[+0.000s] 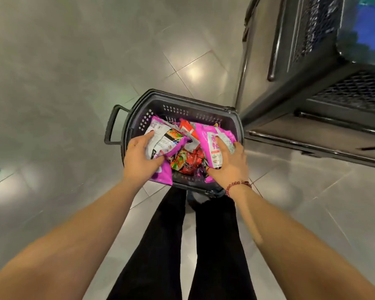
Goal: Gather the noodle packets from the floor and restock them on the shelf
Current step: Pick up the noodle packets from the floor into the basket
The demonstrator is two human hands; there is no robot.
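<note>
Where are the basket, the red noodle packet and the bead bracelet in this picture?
basket (182, 109), head view, on its far perforated wall
red noodle packet (187, 162), head view, on its printed front
bead bracelet (237, 183), head view, on the middle beads

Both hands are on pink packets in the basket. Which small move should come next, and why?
Probably lift both packets out of the basket, toward the shelf on the right. The left hand grips the left pink packet, the right hand grips the right pink packet, and the shelf stands close beside the basket.
</note>
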